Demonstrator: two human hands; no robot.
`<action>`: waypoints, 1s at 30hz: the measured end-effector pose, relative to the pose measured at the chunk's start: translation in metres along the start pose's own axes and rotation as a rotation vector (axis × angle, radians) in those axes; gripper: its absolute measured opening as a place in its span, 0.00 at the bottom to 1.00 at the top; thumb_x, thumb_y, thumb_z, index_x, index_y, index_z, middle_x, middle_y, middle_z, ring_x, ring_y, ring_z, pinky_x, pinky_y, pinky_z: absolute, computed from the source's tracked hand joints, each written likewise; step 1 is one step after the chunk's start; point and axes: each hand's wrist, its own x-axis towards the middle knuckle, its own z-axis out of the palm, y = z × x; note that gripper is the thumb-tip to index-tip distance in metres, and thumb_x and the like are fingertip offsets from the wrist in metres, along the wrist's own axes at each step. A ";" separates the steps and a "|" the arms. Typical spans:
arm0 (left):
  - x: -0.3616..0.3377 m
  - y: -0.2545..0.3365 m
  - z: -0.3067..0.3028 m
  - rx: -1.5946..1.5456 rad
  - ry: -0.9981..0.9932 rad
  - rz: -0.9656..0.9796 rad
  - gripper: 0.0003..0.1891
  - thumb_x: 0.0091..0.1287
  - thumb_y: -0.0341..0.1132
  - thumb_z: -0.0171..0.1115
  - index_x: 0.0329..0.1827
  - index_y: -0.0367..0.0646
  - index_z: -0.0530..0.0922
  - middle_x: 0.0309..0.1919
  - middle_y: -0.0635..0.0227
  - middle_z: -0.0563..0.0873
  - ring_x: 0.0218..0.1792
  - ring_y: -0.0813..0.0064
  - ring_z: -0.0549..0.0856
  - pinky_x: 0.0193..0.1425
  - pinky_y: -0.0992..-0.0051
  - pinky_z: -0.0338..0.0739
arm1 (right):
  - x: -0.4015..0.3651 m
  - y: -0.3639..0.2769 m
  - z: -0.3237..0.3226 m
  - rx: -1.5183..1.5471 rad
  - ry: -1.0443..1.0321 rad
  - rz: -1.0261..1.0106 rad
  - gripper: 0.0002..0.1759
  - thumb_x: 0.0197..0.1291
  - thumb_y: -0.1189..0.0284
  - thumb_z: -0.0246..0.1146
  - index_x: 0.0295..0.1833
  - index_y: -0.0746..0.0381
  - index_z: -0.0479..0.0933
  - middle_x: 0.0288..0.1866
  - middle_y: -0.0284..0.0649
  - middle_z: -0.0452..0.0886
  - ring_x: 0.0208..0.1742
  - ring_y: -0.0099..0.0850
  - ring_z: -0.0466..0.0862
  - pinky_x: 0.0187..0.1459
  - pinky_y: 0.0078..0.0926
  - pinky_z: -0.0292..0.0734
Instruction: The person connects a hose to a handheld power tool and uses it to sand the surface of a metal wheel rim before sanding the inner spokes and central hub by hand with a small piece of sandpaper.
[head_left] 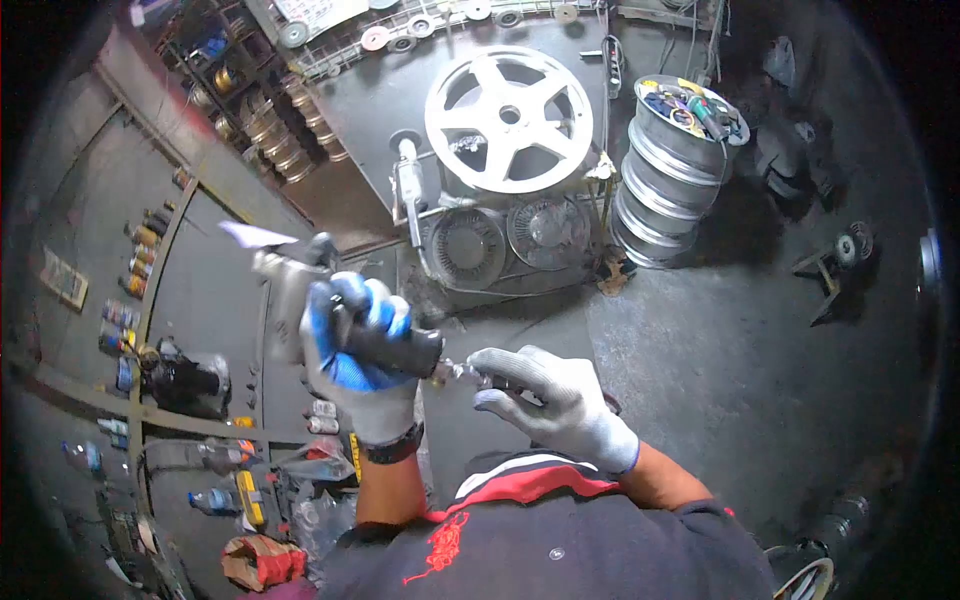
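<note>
My left hand (365,330), in a blue and white work glove, is wrapped round the black handle of an air tool (395,350). The tool's grey body extends to the left of the hand, with a pale flap-like end at its upper left, slightly blurred. A small metal fitting (455,372) sticks out of the handle's end. At that fitting my right hand (545,395), also gloved, is closed with thumb and fingers pinching a hose coupling, mostly hidden by the fingers. Both hands are close together in front of my chest.
Ahead, a white five-spoke wheel rim (510,120) sits upright on a stand. Right of it, stacked silver rims (665,190) bear tools on top. Shelves with cans and bottles (140,260) line the left. A small metal stand (835,270) is on the floor at right.
</note>
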 end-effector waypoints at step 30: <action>0.305 -0.220 -0.026 0.064 0.018 -0.299 0.18 0.80 0.48 0.51 0.48 0.39 0.77 0.35 0.62 0.81 0.34 0.69 0.80 0.38 0.69 0.74 | 0.217 0.226 -0.107 0.236 0.050 0.298 0.31 0.69 0.55 0.70 0.68 0.62 0.74 0.44 0.49 0.88 0.44 0.46 0.91 0.48 0.40 0.85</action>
